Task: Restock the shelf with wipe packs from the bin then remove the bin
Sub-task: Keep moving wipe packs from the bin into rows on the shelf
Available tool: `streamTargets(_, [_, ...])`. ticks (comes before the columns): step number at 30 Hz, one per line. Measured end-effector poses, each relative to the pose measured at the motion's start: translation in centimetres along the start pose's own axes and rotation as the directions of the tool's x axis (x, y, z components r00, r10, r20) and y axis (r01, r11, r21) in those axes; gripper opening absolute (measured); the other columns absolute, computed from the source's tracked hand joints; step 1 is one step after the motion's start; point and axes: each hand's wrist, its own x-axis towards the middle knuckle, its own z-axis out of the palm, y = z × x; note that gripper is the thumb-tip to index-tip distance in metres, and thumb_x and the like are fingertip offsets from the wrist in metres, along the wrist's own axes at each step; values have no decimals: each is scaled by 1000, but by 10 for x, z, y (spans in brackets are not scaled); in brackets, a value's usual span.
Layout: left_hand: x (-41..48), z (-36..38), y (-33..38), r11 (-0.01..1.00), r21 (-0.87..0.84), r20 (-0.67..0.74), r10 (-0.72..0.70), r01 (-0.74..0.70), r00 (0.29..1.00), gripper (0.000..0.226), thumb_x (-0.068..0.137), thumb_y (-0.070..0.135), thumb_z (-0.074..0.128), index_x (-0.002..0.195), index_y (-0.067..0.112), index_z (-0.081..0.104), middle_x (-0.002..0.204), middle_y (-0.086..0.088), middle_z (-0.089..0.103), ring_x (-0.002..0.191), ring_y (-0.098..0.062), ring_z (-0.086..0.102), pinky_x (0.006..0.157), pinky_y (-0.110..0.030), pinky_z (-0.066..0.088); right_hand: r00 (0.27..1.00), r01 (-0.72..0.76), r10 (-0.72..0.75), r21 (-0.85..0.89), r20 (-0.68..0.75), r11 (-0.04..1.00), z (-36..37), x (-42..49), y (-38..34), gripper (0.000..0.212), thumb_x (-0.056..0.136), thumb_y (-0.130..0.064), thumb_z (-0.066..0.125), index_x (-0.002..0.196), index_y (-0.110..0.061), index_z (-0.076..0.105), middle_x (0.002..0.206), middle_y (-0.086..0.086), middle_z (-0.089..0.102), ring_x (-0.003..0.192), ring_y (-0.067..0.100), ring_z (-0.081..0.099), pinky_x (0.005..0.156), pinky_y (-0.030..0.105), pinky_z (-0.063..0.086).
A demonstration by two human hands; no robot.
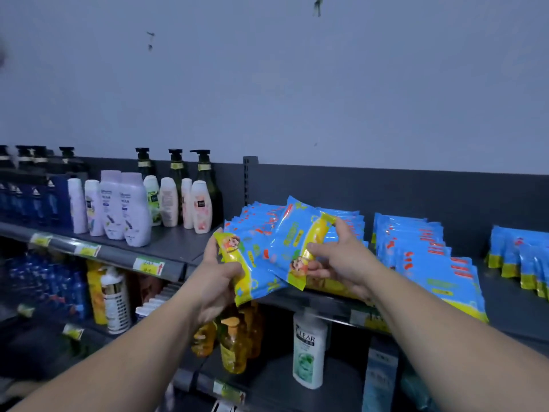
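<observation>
Head view: two blue-and-yellow plastic-film wipe packs are held at the front of the dark grey metal shelf (511, 304). The left grip (218, 272) is curled round the yellow end of the lower wipe pack (258, 272). The right grip (335, 257) pinches the yellow end band of the upper wipe pack (292, 236) between thumb and fingers. The two packs overlap between the grips, the upper one lying across the lower. Neither is seated on the shelf yet.

Just beyond both grips a leaning row of matching blue packs (350, 221) is seen. A second slumped row (416, 248) lies outward of the right grip, its front packs reaching the shelf edge.

Several failures are judged possible from here:

- **A pack slips free.** Each pack is held by one end only and the film looks slick. A loosened pinch would let a pack slide out and drop.
- **A dropped pack hits stock below.** Under the left grip stand amber pump bottles (234, 346), and under the right grip a white shampoo bottle (309, 346). Either could be struck or tipped.
- **The packs snag on each other.** Where they overlap, one could be dragged along if the other is pushed in first.
- **The row is knocked over.** The leaning row beyond the grips could be toppled or shoved crooked by a hard push.
- **The slumped row spills.** Its front packs could go over the edge if brushed by the right forearm.

The bin is not in view, so how much stock remains cannot be told.
</observation>
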Motion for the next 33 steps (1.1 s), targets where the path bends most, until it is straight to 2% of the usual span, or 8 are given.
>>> streamTargets(4, [29,-15,11,999,43,-55,15,-13,998,77,85,-12,44,137,44,33,114,-13,66,88,-37,68,72,-54,54,994,27,-21,56,-108,998,23,26,3,28,95,-8,55,112,-25,40,100,14,64,59,23,68,55,31,58])
streamTargets(6, [44,-22,15,999,39,-52,26,-24,998,66,86,-6,43,131,41,37,109,-11,67,80,-32,67,64,-45,55,987,34,-26,46,-157,998,34,38,7,19,93,-10,57,100,-21,44,95,12,67,58,21,67,61,34,60])
streamTargets(10, [76,-39,25,999,35,-27,19,-18,999,45,89,-1,41,116,34,46,94,-6,69,80,-29,66,76,-52,50,975,18,5,98,-224,995,54,61,17,22,85,-7,65,100,-15,51,81,8,69,62,20,66,63,33,59])
streamTargets(15, [109,-68,34,995,96,52,6,-11,999,25,94,9,48,105,31,46,71,7,70,62,-19,64,51,-32,50,950,-2,25,74,-311,997,74,83,22,25,80,-3,69,97,-11,52,92,15,71,74,24,68,66,32,60])
streamTargets(20, [134,-94,28,985,147,56,79,-87,995,21,90,7,55,102,24,49,71,4,67,77,-25,60,71,-44,47,923,17,-7,23,-384,1000,99,94,31,29,81,3,66,99,-17,55,90,15,71,69,24,67,66,34,60])
streamTargets(25, [145,-104,19,955,253,61,148,-158,987,16,91,10,59,97,18,46,72,-10,63,64,-16,57,58,-27,42,869,66,-20,77,-495,995,112,100,41,19,82,2,63,97,-7,55,80,15,65,68,26,64,66,36,58])
streamTargets(30, [154,-117,20,808,565,79,147,-166,986,24,77,14,72,81,13,48,64,1,51,61,-16,47,56,-29,36,821,16,-60,-83,-568,996,112,97,49,19,73,-1,68,87,-7,56,78,15,65,65,27,62,68,43,56])
streamTargets(33, [159,-123,31,674,718,146,98,-174,984,36,71,14,78,85,15,45,72,1,55,60,-15,48,56,-30,38,814,-53,-67,-188,-577,981,114,92,49,23,69,-3,71,83,-8,53,77,15,65,65,24,62,65,42,57])
